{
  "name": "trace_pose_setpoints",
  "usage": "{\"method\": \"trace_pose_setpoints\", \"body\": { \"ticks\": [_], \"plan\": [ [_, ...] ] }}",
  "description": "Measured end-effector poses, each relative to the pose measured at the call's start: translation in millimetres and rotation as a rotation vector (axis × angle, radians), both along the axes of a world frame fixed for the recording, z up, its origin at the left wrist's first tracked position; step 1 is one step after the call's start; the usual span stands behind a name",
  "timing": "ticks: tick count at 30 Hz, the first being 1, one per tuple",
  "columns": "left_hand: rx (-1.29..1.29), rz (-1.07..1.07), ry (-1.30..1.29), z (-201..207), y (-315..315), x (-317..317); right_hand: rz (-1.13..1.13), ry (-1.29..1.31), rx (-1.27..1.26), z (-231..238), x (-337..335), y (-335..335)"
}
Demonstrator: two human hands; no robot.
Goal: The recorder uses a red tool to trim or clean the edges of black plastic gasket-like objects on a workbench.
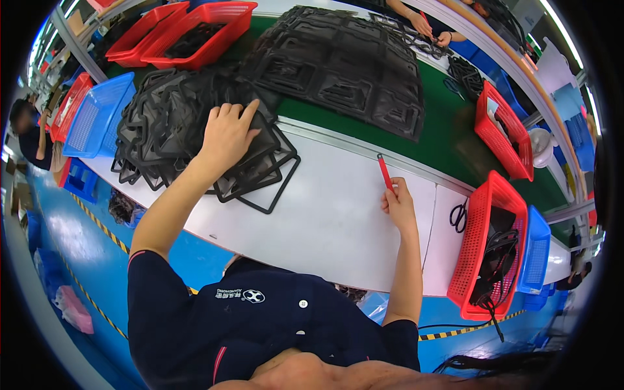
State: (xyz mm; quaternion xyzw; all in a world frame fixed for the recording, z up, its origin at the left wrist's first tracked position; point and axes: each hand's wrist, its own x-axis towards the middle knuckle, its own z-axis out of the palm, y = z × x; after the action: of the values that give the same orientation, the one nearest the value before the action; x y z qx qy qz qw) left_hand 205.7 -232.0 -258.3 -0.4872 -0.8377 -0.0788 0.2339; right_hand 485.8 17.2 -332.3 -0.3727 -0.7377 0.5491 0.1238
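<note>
A heaped pile of black frame-shaped rubber-like parts (162,123) lies at the left of the white table. My left hand (229,133) rests on top of that pile, fingers spread and lying over it. Some thin square frames (286,170) stick out from the pile toward the middle of the table. My right hand (398,203) is closed around a slim red pen-like tool (385,172), its dark tip pointing up and away, above the white tabletop (325,214). What kind of tool it is I cannot make out.
Beyond the table, a green belt (442,140) carries a large black sheet of moulded frames (344,71). Red baskets (478,240) and a blue one (534,250) stand at the right, beside black scissors (459,216). More baskets (97,120) are at the left. Another person's hands (432,29) work across the belt.
</note>
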Motion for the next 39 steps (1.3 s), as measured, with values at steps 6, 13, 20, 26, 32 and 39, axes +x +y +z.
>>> {"method": "trace_pose_setpoints", "body": {
  "ticks": [6, 13, 20, 26, 32, 39],
  "plan": [
    [-0.133, 0.027, -0.141, -11.2, 19.4, -1.8, -0.118, 0.246, -0.019, -6.8, 0.8, -13.9],
    [0.389, -0.284, -1.585, 26.0, 25.8, 67.7, -0.307, 0.861, -0.554, 36.9, 13.3, -28.5],
    [0.540, -0.070, -1.828, -112.4, 2.6, 129.7, -0.103, 0.925, -0.761, 9.6, 0.5, -71.4],
    [0.579, 0.027, -1.986, -93.1, 11.0, 120.7, -0.036, 0.654, -0.663, -17.0, -32.7, -111.1],
    [0.624, -0.054, -2.021, -97.2, 15.8, 119.8, -0.012, 0.664, -0.591, -20.5, -42.7, -120.2],
    [0.628, -0.055, -1.940, -89.3, 13.7, 127.2, -0.024, 0.670, -0.525, -18.1, -40.7, -125.8]
  ]
}}
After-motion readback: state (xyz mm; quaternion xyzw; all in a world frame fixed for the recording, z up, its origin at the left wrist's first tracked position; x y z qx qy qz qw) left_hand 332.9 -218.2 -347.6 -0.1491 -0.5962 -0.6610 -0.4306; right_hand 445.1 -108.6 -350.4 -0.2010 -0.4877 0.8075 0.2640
